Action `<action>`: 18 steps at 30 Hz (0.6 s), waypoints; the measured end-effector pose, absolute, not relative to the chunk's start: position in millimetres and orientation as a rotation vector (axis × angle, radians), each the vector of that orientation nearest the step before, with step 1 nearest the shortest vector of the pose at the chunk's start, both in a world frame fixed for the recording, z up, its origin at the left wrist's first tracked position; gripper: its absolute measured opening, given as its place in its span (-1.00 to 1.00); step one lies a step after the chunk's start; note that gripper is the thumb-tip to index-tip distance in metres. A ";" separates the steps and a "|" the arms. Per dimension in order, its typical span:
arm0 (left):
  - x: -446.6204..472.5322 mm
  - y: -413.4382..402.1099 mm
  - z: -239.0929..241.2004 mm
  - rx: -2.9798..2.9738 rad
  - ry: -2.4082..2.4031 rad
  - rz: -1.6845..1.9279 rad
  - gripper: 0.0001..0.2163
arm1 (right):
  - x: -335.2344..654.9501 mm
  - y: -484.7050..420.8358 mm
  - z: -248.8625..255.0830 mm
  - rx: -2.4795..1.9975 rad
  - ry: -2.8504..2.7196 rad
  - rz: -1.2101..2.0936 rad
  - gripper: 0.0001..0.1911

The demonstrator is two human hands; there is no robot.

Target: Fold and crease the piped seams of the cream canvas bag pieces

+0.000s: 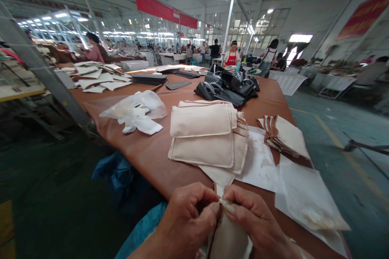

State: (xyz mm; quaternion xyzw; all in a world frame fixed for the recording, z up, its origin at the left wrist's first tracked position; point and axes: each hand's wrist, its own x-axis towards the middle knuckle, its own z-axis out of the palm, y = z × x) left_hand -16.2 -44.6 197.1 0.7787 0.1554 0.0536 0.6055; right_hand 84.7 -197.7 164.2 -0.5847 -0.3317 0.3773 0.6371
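Observation:
At the near edge of the table, my left hand (191, 220) and my right hand (251, 218) pinch the top end of a cream fabric piece (229, 238) with brown edging. Thumbs and forefingers meet at its edge, and both hands are closed on it. Its lower part runs out of view at the bottom. Just beyond my fingers lies a stack of cream stitched pouch pieces (200, 119), some with brown trim. The stack's lowest piece reaches close to my fingertips.
The brown-covered table (136, 149) carries a clear plastic bag (146, 107), black bags (231, 87), folded cream pieces (285, 133), white sheets (310, 194) and a pile of pale panels (97, 75). A metal post (51, 64) stands at left. Several people are farther back.

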 end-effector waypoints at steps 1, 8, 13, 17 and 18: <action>-16.5 -44.3 196.6 1.817 0.367 0.132 -0.84 | 84.9 -197.9 167.1 -1.384 -0.789 0.840 -0.69; -14.3 -42.6 188.4 2.044 0.255 0.259 -0.87 | 86.3 -199.2 180.1 -1.778 -1.119 0.563 -0.72; -7.2 -42.7 171.5 2.368 0.058 0.566 -0.86 | 89.9 -197.8 172.1 -1.980 -1.236 0.452 -0.85; -1.7 -45.4 160.5 2.664 -0.089 0.847 -0.84 | 88.6 -193.4 167.1 -2.158 -1.320 0.243 -0.86; -1.0 -46.0 158.6 2.697 -0.100 0.887 -0.83 | 88.4 -192.1 165.9 -2.185 -1.313 0.192 -0.85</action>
